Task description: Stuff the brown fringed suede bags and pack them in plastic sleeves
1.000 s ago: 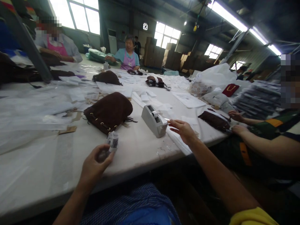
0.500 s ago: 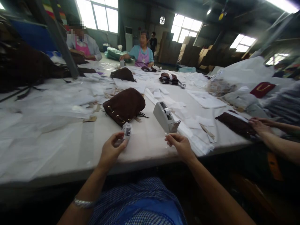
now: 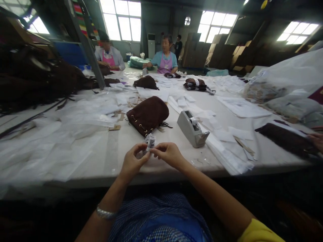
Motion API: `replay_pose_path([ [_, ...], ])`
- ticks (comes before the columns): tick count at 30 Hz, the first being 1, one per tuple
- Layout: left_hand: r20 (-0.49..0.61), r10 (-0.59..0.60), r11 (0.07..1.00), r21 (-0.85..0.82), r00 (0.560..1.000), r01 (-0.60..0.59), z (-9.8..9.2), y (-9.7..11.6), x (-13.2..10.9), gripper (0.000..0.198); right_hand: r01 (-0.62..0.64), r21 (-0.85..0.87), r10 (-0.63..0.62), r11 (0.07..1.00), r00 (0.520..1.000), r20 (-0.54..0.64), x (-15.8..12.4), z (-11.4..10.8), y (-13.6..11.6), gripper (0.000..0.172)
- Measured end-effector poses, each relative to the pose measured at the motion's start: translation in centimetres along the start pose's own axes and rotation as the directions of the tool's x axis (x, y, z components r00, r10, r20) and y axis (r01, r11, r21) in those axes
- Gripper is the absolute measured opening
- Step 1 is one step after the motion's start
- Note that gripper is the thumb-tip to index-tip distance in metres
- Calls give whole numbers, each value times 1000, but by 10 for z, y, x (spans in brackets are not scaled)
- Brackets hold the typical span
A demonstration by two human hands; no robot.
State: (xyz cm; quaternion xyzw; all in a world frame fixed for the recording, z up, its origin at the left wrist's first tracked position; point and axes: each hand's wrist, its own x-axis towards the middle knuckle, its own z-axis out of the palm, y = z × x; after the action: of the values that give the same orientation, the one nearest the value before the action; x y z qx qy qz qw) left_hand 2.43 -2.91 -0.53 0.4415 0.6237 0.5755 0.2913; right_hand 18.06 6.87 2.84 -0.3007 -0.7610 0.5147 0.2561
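Observation:
Pinched between the thumb and fingers of my left hand (image 3: 136,160) is a small bundle (image 3: 150,141) in whitish wrapping, with grey or dark parts showing. My right hand (image 3: 168,154) is closed in a pinch at the bundle's right side and touches it; a strip of clear tape between those fingertips is hard to make out. Just beyond the bundle a dark brown drawstring bag (image 3: 148,115) with brass eyelets lies on the table (image 3: 161,161). A grey tape dispenser (image 3: 193,129) stands to the right of the bag.
Thin white sheets (image 3: 75,131) cover the table's left side. White paper strips (image 3: 224,151) lie right of the dispenser. A co-worker's hand (image 3: 316,141) rests at another brown bag (image 3: 285,136). Two people sit across the table, and a metal post (image 3: 89,50) rises at left.
My right hand has moved left from beside the tape dispenser to the bundle, where its fingertips meet my left hand's. The whole view has turned slightly left.

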Motion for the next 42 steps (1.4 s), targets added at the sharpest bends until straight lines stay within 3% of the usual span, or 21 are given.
replay_pose_path([
  [5, 30, -41, 995, -92, 999, 43, -1, 0, 0, 38, 32, -26, -30, 999, 996, 82, -7, -6, -7, 17],
  [11, 54, -37, 989, -144, 998, 45, 1, 6, -2, 36, 125, -104, -132, 987, 990, -59, -13, 3, -7, 20],
  [16, 60, -48, 993, -108, 997, 54, 2, 10, -3, 38, 96, 33, -90, 995, 985, -145, -8, 16, 1, 17],
  [20, 59, -34, 999, -25, 998, 35, 6, 15, -7, 40, 92, -26, -95, 995, 969, -230, -3, 19, 6, 19],
  [23, 70, -50, 998, -26, 996, 52, 8, 18, -8, 51, 85, -36, -91, 996, 971, -220, -3, 17, 8, 20],
  [26, 61, -86, 995, -36, 994, 88, 5, 20, -8, 60, 27, 108, -9, 994, 987, -160, -7, 12, 12, 21],
  [30, 11, -121, 993, 7, 993, 121, 2, 22, -6, 58, -63, 391, 92, 918, 994, -54, -15, 16, 14, 44],
  [34, -22, -139, 990, -12, 990, 138, 5, 22, -5, 55, -55, 613, 156, 788, 981, -113, -17, 32, 8, 59],
  [37, -57, -150, 989, -4, 987, 150, 8, 22, -8, 49, -44, 681, 213, 731, 963, -167, -17, 43, 4, 58],
  [42, -129, -94, 985, 129, 987, 111, 13, 22, -14, 40, -79, 672, 229, 737, 964, -138, -13, 45, 8, 63],
])
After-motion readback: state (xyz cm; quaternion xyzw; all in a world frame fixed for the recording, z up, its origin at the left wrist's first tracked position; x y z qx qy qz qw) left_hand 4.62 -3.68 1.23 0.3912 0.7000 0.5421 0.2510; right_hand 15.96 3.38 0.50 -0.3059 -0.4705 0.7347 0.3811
